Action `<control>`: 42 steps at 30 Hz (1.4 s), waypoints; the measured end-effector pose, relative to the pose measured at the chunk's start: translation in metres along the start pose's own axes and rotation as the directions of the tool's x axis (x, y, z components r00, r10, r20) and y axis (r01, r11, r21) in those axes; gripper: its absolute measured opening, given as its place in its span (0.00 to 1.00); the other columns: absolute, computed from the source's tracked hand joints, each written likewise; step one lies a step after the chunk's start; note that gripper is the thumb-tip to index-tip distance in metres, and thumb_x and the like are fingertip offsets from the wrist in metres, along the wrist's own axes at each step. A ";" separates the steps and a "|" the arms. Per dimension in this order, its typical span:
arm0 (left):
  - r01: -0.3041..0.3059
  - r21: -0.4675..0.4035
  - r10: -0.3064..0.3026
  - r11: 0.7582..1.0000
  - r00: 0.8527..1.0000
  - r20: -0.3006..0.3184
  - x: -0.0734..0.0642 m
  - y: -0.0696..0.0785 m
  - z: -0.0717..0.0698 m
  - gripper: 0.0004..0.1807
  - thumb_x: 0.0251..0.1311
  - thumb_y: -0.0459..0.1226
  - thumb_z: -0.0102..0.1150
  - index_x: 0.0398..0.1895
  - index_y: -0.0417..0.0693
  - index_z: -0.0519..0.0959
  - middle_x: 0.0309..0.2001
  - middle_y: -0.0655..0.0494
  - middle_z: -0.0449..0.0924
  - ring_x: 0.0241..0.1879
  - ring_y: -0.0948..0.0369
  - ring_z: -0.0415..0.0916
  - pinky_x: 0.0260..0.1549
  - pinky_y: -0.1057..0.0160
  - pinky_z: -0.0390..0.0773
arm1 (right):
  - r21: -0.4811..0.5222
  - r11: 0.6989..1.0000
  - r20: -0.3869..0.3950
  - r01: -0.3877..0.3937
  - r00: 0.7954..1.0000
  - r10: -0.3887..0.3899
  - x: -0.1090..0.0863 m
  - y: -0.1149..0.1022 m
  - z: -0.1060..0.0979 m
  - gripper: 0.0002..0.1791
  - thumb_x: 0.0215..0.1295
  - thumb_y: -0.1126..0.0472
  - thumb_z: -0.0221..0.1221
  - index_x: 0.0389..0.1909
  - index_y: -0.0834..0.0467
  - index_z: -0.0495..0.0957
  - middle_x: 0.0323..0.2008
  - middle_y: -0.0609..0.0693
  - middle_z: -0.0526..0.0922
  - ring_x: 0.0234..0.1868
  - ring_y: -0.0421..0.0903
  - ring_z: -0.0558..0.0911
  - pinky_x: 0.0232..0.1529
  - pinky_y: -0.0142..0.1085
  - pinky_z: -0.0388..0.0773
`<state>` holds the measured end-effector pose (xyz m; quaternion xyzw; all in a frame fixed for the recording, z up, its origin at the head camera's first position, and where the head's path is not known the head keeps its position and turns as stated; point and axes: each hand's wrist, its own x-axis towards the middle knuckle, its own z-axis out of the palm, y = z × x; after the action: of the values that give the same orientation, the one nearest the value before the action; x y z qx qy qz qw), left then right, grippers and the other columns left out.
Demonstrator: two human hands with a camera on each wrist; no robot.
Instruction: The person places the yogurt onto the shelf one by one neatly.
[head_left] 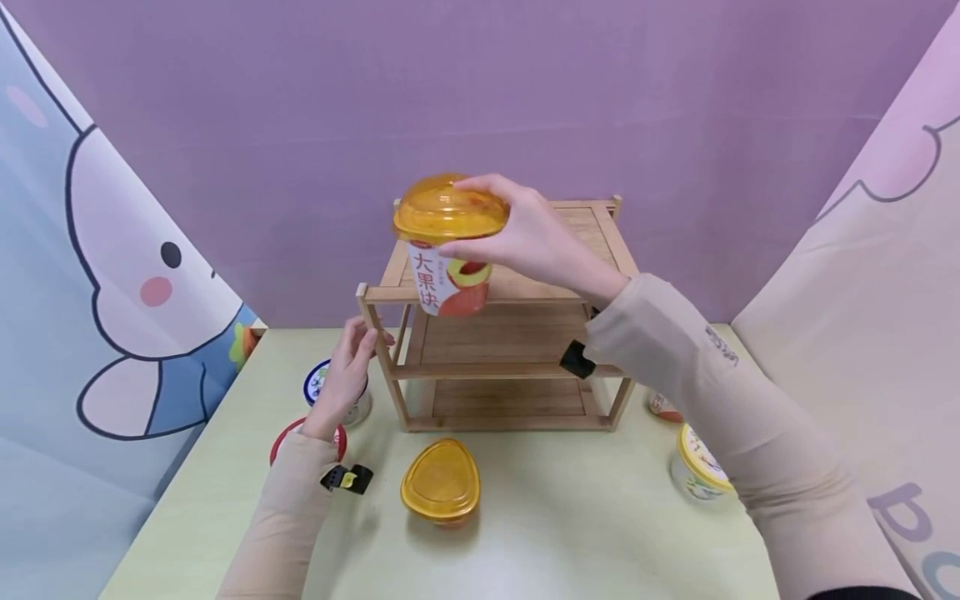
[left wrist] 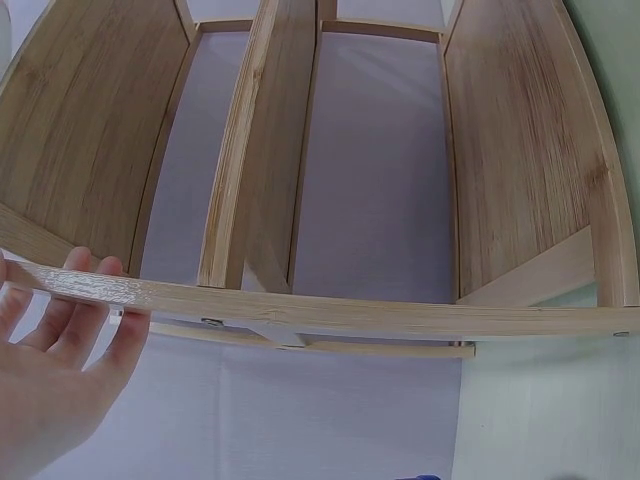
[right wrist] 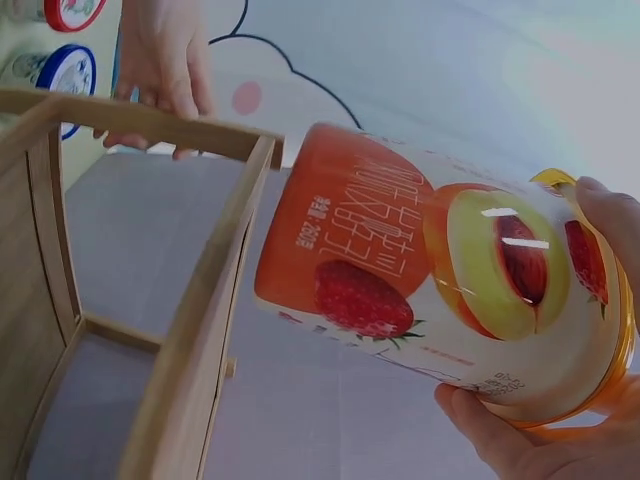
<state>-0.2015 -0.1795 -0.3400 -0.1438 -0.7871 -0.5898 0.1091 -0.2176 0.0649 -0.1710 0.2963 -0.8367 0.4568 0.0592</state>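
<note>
Above the front edge of the wooden shelf's (head_left: 495, 371) top tier, my right hand (head_left: 525, 229) holds a fruit cup (head_left: 450, 279) upright. Its thumb and fingers span the domed orange lid (head_left: 450, 208). The right wrist view shows the cup (right wrist: 400, 250) close up, with a peach and a strawberry printed on its label. My left hand (head_left: 348, 367) grips the shelf's left front post, its fingers passing behind the wood. In the left wrist view, fingertips of the left hand (left wrist: 60, 370) show past the post's far edge (left wrist: 330, 312).
A second orange-lidded cup (head_left: 441, 483) stands on the table (head_left: 555, 517) before the shelf. Blue-lidded (head_left: 317, 382) and red-lidded tubs (head_left: 341, 442) stand left, partly hidden by the left arm. A yellow-lidded tub (head_left: 697, 467) and a partly hidden cup (head_left: 663, 408) are right.
</note>
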 end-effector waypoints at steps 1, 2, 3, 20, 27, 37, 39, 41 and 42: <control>0.002 -0.003 -0.002 1.000 1.000 0.000 0.000 0.000 0.000 0.15 0.68 0.34 0.31 0.54 0.33 0.57 0.41 0.31 0.67 0.47 0.45 0.66 0.52 0.47 0.62 | -0.022 1.000 -0.004 -0.003 1.000 0.003 0.003 -0.001 0.001 0.36 0.44 0.47 0.67 0.56 0.51 0.66 0.49 0.46 0.74 0.43 0.37 0.75 0.42 0.31 0.73; 0.005 -0.005 -0.005 1.000 1.000 0.000 0.000 0.000 0.000 0.15 0.68 0.34 0.31 0.54 0.34 0.57 0.41 0.32 0.67 0.47 0.45 0.66 0.52 0.47 0.62 | -0.037 0.999 -0.007 -0.006 1.000 0.006 0.006 -0.001 0.001 0.37 0.43 0.46 0.67 0.56 0.51 0.66 0.49 0.46 0.74 0.43 0.37 0.75 0.42 0.30 0.73; 0.007 -0.004 -0.007 1.000 1.000 0.000 0.000 0.000 0.000 0.15 0.68 0.34 0.31 0.54 0.34 0.57 0.41 0.33 0.68 0.47 0.45 0.66 0.52 0.47 0.62 | -0.052 0.999 -0.009 -0.008 1.000 0.007 0.009 -0.002 0.002 0.37 0.42 0.46 0.67 0.56 0.51 0.66 0.49 0.46 0.74 0.43 0.36 0.75 0.41 0.30 0.73; -0.017 -0.005 0.017 1.000 1.000 -0.004 -0.001 -0.001 0.000 0.16 0.68 0.34 0.32 0.54 0.34 0.58 0.40 0.34 0.69 0.45 0.52 0.69 0.51 0.49 0.64 | -0.159 0.984 -0.023 -0.081 0.997 0.078 0.049 0.017 0.017 0.40 0.43 0.43 0.66 0.58 0.52 0.64 0.55 0.47 0.69 0.49 0.37 0.72 0.47 0.28 0.68; -0.030 -0.007 0.030 1.000 1.000 -0.008 -0.001 -0.002 0.001 0.15 0.68 0.33 0.32 0.54 0.33 0.58 0.39 0.34 0.69 0.45 0.48 0.68 0.50 0.49 0.64 | -0.151 0.985 -0.022 -0.088 0.996 0.086 0.052 0.021 0.018 0.40 0.43 0.43 0.65 0.58 0.52 0.63 0.55 0.47 0.69 0.49 0.38 0.72 0.47 0.28 0.68; -0.033 -0.014 0.033 0.999 0.999 0.005 -0.002 0.000 0.000 0.16 0.68 0.34 0.31 0.54 0.32 0.57 0.40 0.30 0.68 0.45 0.52 0.68 0.52 0.47 0.63 | -0.162 0.982 0.000 -0.096 0.995 0.097 0.053 0.024 0.019 0.41 0.43 0.42 0.65 0.59 0.51 0.62 0.55 0.46 0.68 0.49 0.37 0.71 0.47 0.29 0.68; -0.030 -0.016 0.030 0.999 1.000 0.007 -0.002 0.001 0.000 0.16 0.68 0.34 0.31 0.54 0.32 0.57 0.41 0.30 0.67 0.45 0.53 0.67 0.52 0.46 0.62 | -0.162 0.983 0.001 -0.092 0.996 0.093 0.053 0.024 0.020 0.41 0.43 0.42 0.65 0.59 0.51 0.62 0.55 0.46 0.67 0.49 0.37 0.71 0.47 0.29 0.68; -0.026 -0.015 0.026 1.000 1.000 0.009 -0.002 0.001 0.000 0.16 0.68 0.34 0.31 0.54 0.33 0.57 0.41 0.30 0.67 0.45 0.54 0.67 0.52 0.46 0.62 | -0.155 0.984 0.002 -0.089 0.996 0.091 0.053 0.025 0.020 0.41 0.43 0.42 0.65 0.59 0.51 0.62 0.55 0.46 0.67 0.49 0.38 0.71 0.48 0.29 0.68; -0.026 -0.015 0.026 1.000 1.000 0.008 -0.002 0.001 0.000 0.16 0.68 0.34 0.31 0.54 0.33 0.57 0.41 0.30 0.67 0.45 0.54 0.67 0.52 0.46 0.62 | -0.152 0.985 0.002 -0.088 0.996 0.089 0.053 0.025 0.020 0.41 0.43 0.42 0.65 0.59 0.51 0.62 0.55 0.46 0.67 0.49 0.38 0.71 0.48 0.29 0.68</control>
<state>-0.1991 -0.1798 -0.3398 -0.1573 -0.7813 -0.5934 0.1125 -0.2715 0.0354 -0.1810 0.2554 -0.8815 0.3929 0.0577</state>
